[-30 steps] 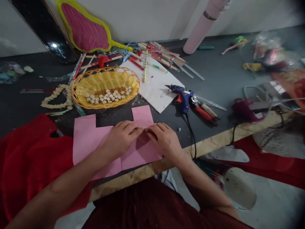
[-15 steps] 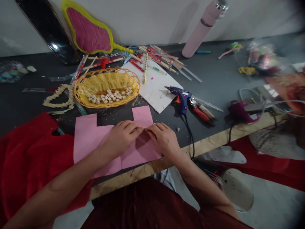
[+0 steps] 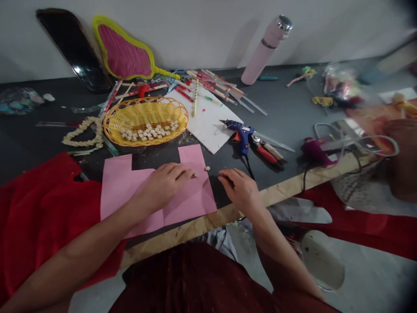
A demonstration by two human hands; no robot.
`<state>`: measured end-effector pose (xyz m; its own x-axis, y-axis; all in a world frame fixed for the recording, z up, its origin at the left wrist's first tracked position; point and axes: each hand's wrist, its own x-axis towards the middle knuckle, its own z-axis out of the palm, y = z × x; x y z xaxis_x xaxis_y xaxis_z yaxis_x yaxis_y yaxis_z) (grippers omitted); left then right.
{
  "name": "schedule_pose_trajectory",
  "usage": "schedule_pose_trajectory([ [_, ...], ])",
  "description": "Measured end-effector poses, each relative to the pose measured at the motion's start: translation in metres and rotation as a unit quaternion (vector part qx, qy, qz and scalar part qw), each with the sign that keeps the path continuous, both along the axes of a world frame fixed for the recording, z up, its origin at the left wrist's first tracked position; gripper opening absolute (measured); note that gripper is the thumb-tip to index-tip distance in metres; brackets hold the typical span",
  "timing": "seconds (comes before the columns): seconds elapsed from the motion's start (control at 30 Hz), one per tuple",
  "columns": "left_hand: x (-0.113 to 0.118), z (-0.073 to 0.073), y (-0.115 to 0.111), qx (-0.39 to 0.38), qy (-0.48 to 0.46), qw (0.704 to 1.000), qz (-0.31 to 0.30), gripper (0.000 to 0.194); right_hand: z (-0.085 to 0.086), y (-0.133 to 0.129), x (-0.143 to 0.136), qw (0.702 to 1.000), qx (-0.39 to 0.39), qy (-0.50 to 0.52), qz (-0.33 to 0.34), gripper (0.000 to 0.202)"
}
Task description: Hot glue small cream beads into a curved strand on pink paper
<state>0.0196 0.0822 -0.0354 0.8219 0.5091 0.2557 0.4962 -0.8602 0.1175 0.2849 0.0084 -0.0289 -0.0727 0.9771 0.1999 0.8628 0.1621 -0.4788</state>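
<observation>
My left hand [image 3: 169, 180] rests over the pink paper [image 3: 192, 198], its fingertips closed on a small beige knobbly piece [image 3: 195, 174]. A second beige piece [image 3: 207, 168] lies by the paper's right edge, between my two hands. My right hand [image 3: 241, 191] is off the paper's right side, over the dark tabletop, with thumb and fingers drawn together; what they hold, if anything, is too small to see. Behind the paper, a yellow woven basket [image 3: 146, 102] contains several more beige pieces [image 3: 150, 132].
A blue glue gun [image 3: 241, 132] and red-handled pliers [image 3: 267, 152] lie right of a white sheet [image 3: 211, 134]. Red cloth [image 3: 42, 217] covers the left front. A pink bottle [image 3: 262, 56] and a phone [image 3: 74, 50] stand by the wall. Another person's arm [image 3: 404, 161] shows at far right.
My hands have come apart; the right one has moved rightward off the paper. A beige piece now shows between them. The view has shifted slightly.
</observation>
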Motion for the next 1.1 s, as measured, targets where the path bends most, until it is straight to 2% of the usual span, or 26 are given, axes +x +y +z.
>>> schedule_pose_trajectory([
  [0.2, -0.002, -0.003, 0.001, 0.017, 0.003, 1.0, -0.003, 0.037, 0.0, 0.004, -0.004, 1.0, -0.015, 0.002, 0.001, 0.02],
  [0.33, -0.003, -0.001, 0.001, -0.008, 0.007, 1.0, 0.002, 0.04, 0.003, 0.015, -0.012, 0.999, -0.033, -0.028, 0.005, 0.021],
  [0.43, -0.005, 0.009, 0.001, -0.027, -0.006, 1.0, 0.011, 0.043, 0.004, 0.025, -0.019, 0.996, -0.054, -0.065, -0.001, 0.023],
  [0.6, -0.024, 0.034, 0.0, 0.0, -0.004, 0.998, 0.055, 0.045, 0.001, 0.032, -0.024, 0.993, -0.072, -0.091, -0.01, 0.022],
  [0.7, -0.042, 0.038, -0.012, -0.004, -0.004, 0.997, 0.076, 0.04, 0.002, 0.026, -0.025, 0.996, -0.053, -0.074, -0.008, 0.02],
  [0.8, -0.053, 0.029, -0.036, -0.029, 0.01, 0.998, 0.06, 0.033, 0.005, 0.013, -0.03, 0.998, -0.041, -0.055, 0.004, 0.018],
  [0.9, -0.052, 0.019, -0.063, -0.062, 0.029, 0.998, 0.013, 0.033, 0.006, 0.003, -0.04, 0.997, -0.052, -0.057, 0.014, 0.016],
  [0.97, -0.048, 0.015, -0.076, -0.069, 0.027, 0.997, 0.003, 0.033, 0.006, 0.0, -0.046, 0.996, -0.064, -0.069, 0.007, 0.017],
  [1.1, -0.041, 0.014, -0.086, -0.045, 0.022, 0.999, 0.006, 0.029, 0.001, 0.003, -0.053, 0.994, -0.074, -0.085, -0.015, 0.016],
])
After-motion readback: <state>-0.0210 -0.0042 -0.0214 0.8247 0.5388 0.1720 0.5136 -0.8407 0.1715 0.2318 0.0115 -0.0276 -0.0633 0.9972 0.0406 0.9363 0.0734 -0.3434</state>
